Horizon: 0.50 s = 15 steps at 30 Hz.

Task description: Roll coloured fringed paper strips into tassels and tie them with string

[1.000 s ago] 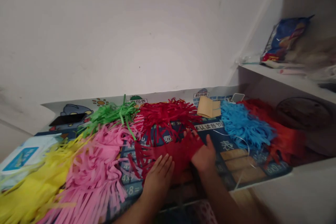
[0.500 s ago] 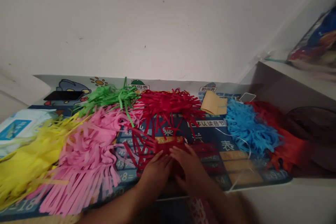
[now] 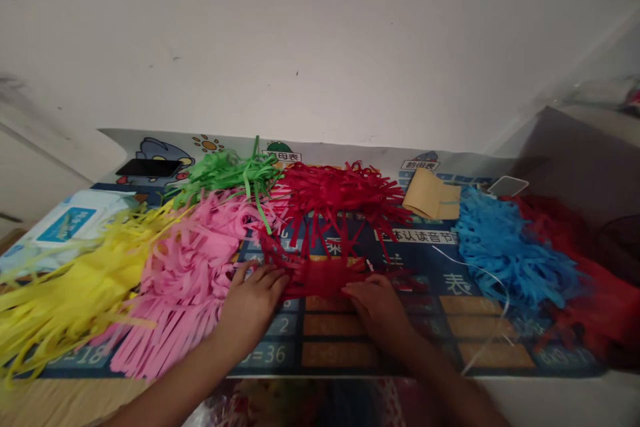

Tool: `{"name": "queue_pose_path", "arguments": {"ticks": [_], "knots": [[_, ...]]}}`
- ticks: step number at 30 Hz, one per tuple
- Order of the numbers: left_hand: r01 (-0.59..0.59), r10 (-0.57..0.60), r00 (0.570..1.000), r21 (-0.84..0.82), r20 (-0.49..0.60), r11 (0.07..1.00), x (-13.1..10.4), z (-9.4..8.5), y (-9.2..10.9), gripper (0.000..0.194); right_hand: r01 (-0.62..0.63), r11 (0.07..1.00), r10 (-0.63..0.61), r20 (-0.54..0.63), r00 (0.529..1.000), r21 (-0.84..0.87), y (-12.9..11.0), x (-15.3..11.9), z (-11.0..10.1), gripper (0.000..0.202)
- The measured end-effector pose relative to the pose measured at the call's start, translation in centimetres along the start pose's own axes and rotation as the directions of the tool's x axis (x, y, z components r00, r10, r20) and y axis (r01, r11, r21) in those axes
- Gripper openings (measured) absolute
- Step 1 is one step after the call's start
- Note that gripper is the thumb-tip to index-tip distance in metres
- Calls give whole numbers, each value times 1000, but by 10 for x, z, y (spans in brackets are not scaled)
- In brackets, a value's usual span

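Observation:
A red fringed paper piece lies flat between my hands, its uncut band in the middle and its strips out to the sides. My left hand is closed at its left end, fingers bent over the strips. At the right edge of the band, my right hand pinches the paper; the thumb is mostly hidden. Just behind lies a second red fringed bundle, fluffed out. Pink fringe reaches close to my left forearm.
Yellow fringe, green fringe and a wipes pack lie left, with a dark phone behind. Blue fringe, tan paper, white string and red fringe lie right. A wall rises behind the printed mat.
My hands have moved apart, from together over the middle of the red fringed paper to its two sides. The band between them now shows flat. The view has shifted somewhat.

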<state>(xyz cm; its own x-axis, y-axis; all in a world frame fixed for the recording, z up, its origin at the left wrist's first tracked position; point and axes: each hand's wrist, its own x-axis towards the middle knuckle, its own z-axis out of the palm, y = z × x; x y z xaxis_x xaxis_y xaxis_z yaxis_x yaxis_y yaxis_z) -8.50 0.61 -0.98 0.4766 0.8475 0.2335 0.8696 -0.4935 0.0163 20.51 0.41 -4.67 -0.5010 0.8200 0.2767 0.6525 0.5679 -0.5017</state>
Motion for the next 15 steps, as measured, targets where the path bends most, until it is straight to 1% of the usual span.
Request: {"name": "queue_pose_path", "arguments": {"ticks": [2, 3, 4, 5, 6, 7, 8, 10, 11, 12, 13, 15], "knots": [[41, -40, 999, 45, -31, 998, -5, -15, -2, 37, 40, 998, -43, -53, 998, -56, 0, -4, 1, 30], [41, -38, 998, 47, -49, 998, -6, -21, 1, 40, 70, 994, -76, -65, 995, -82, -1, -7, 1, 32], [12, -11, 998, 26, -56, 1000, -7, -25, 7, 44, 104, 990, -110, -64, 992, -100, -3, -9, 1, 34], [-41, 40, 998, -23, -55, 999, -6, -26, 16, 48, 138, 985, -144, -50, 988, -105, -5, -11, 1, 36], [-119, 116, 993, -100, -39, 988, -4, -23, 26, 52, 166, 981, -169, -26, 985, -100, -7, -13, 1, 37], [-192, 192, 981, -188, -18, 963, -2, -16, 36, 52, 185, 979, -186, 5, 983, -87, -8, -14, 1, 37], [-208, 211, 977, -252, -15, 945, 0, -6, 45, 47, 193, 979, -191, 45, 981, -70, -9, -15, 2, 36], [-158, 160, 987, -328, -20, 931, 3, 19, 56, 27, 174, 984, -168, 136, 976, -33, -9, -15, 3, 36], [-145, 153, 988, -361, -8, 921, 3, 30, 57, 23, 155, 988, -150, 174, 973, -11, -8, -15, 5, 36], [-128, 126, 992, -402, -32, 907, 2, 39, 55, 21, 125, 992, -125, 194, 973, 13, -7, -15, 6, 36], [-112, 102, 994, -438, -46, 892, 0, 44, 52, 21, 83, 996, -88, 201, 976, 35, -6, -14, 6, 34], [-72, 49, 997, -493, -59, 867, -4, 43, 44, 18, -36, 998, 25, 183, 983, 55, -6, -9, 7, 26]]}}
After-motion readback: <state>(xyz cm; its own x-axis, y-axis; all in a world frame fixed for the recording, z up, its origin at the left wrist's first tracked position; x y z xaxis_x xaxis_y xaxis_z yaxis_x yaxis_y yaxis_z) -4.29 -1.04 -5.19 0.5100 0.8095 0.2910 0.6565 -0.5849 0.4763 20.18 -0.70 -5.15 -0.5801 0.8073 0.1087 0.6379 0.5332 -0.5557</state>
